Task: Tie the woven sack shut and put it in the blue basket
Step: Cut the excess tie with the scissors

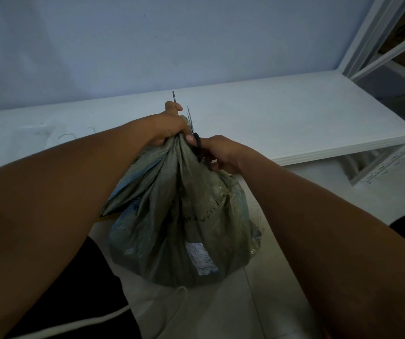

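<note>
Left hand (169,128) grips the sack (184,228), contents hidden, by its neck; right hand (221,152) pinches a black tie (197,148); label (202,259) illegible.

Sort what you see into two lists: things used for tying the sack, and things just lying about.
In use: sack, black tie, left hand, right hand.
Lying about: white board, metal rack, white cord, loose thread.
No basket in view.

Pretty dim in here. Plain pale blue-grey wall (98,45) at the back, wide flat white board platform (294,118) along it, white metal rack frame (380,40) off right, light tiled floor (270,302) below.
</note>
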A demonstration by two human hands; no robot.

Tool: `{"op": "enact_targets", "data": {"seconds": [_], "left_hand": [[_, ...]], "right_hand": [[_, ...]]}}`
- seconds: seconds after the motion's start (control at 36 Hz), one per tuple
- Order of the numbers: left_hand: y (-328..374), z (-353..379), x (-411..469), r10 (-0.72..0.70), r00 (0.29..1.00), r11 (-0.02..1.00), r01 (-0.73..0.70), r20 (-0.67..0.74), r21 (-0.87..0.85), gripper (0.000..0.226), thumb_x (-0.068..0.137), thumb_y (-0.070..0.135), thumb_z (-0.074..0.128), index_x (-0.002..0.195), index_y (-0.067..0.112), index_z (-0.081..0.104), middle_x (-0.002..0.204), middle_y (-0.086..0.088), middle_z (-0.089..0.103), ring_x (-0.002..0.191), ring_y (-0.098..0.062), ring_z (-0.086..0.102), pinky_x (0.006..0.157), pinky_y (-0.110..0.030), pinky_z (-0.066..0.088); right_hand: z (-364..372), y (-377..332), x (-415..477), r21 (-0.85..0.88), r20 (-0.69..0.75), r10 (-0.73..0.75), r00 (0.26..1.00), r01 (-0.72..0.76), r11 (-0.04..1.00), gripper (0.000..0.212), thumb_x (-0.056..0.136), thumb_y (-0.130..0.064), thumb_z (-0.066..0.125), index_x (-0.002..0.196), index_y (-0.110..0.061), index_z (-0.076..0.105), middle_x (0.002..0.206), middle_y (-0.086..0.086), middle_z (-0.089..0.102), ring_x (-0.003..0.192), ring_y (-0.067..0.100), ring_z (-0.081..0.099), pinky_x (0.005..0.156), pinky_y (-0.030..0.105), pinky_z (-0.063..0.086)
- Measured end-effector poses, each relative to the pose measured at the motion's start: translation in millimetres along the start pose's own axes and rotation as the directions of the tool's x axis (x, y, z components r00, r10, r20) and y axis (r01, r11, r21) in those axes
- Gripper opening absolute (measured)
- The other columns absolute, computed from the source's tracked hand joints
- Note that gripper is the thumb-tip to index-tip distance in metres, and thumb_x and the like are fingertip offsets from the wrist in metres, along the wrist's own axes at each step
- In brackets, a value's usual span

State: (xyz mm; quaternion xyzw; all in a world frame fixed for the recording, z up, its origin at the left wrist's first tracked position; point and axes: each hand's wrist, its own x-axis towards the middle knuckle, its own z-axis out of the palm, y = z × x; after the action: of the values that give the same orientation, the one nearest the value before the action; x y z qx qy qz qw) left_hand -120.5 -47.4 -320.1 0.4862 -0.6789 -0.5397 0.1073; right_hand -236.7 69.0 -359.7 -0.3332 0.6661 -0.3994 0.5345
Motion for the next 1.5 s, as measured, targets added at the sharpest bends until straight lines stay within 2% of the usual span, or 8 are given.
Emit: {"op": "enact_targets", "data": {"seconds": [0.11,0.28,0.42,0.67,0.89,1.06,1.33,1.5], "left_hand": [[-1,-2,1,-0.01,1.0,1.0,0.009,-0.025,-0.026,0.064,0.082,-0.009,0.059,0.125,0.025,0.027,0.102,-0.01,0.04,0.08,-0.023,0.051,0.051,-0.029,0.045],[5,-2,-1,0.02,0.998,1.0,-0.021,-0.06,-0.018,0.059,0.085,-0.01,0.056,0.123,0.024,0.027,0.095,-0.007,0.04,0.076,-0.02,0.05,0.045,-0.026,0.044],[3,0,-3,0.012,1.0,0.999,-0.012,-0.007,-0.029,0.064,0.083,-0.01,0.06,0.125,0.025,0.027,0.123,-0.016,0.044,0.094,-0.026,0.053,0.058,-0.031,0.048],[2,0,-3,0.006,1.0,1.0,-0.006,-0.019,-0.016,0.062,0.083,-0.008,0.059,0.124,0.024,0.026,0.118,-0.015,0.044,0.091,-0.027,0.053,0.057,-0.031,0.046],[2,-6,-4,-0.01,0.998,1.0,0.01,-0.065,0.006,0.066,0.083,-0.008,0.061,0.131,0.021,0.026,0.095,-0.008,0.04,0.076,-0.02,0.05,0.041,-0.024,0.043],[6,-2,-4,0.009,0.998,1.0,-0.01,-0.056,-0.015,0.057,0.087,-0.01,0.056,0.124,0.022,0.026,0.096,-0.006,0.041,0.076,-0.018,0.05,0.044,-0.025,0.048],[1,-6,-3,-0.021,1.0,0.997,0.022,-0.012,0.07,0.07,0.083,-0.011,0.059,0.136,0.021,0.025,0.096,-0.008,0.041,0.08,-0.021,0.05,0.047,-0.027,0.047],[2,1,-1,-0.025,0.999,0.998,0.023,0.031,0.061,0.067,0.081,-0.006,0.06,0.127,0.027,0.024,0.11,-0.017,0.046,0.09,-0.032,0.057,0.058,-0.033,0.047]], "right_hand": [[-5,-2,2,-0.019,-0.113,-0.018,0.993,0.016,1.0,0.043,0.08,-0.05,0.08,0.085,-0.008,0.071,0.061,0.003,0.06,0.057,0.015,0.043,0.049,0.026,0.031],[4,3,-1,0.069,-0.052,-0.026,0.998,0.03,0.997,0.041,0.086,-0.046,0.076,0.09,-0.005,0.069,0.073,0.006,0.062,0.059,0.015,0.042,0.05,0.027,0.028],[3,1,-6,0.109,0.093,0.006,0.996,-0.016,0.994,0.049,0.087,-0.058,0.067,0.099,-0.01,0.063,0.066,-0.002,0.06,0.055,0.01,0.041,0.051,0.024,0.027],[4,-3,-8,0.094,0.116,0.013,0.993,-0.024,0.995,0.051,0.087,-0.058,0.067,0.104,-0.011,0.059,0.071,0.0,0.054,0.057,0.009,0.037,0.049,0.023,0.025],[-4,0,-2,0.005,-0.077,-0.045,0.996,0.045,0.999,0.037,0.085,-0.046,0.077,0.082,-0.01,0.07,0.063,0.005,0.058,0.047,0.012,0.041,0.042,0.022,0.03],[6,3,-3,0.136,0.1,-0.007,0.995,-0.006,0.991,0.048,0.087,-0.063,0.064,0.093,-0.016,0.061,0.069,0.0,0.056,0.055,0.01,0.039,0.049,0.024,0.027],[-10,6,0,0.08,-0.037,-0.035,0.999,0.038,0.996,0.043,0.086,-0.051,0.074,0.099,-0.011,0.072,0.066,0.0,0.061,0.06,0.013,0.042,0.049,0.024,0.031],[-1,-6,-2,0.167,0.092,0.001,0.996,-0.016,0.986,0.059,0.083,-0.073,0.06,0.095,-0.016,0.064,0.081,0.004,0.063,0.062,0.013,0.045,0.059,0.029,0.036]]}}
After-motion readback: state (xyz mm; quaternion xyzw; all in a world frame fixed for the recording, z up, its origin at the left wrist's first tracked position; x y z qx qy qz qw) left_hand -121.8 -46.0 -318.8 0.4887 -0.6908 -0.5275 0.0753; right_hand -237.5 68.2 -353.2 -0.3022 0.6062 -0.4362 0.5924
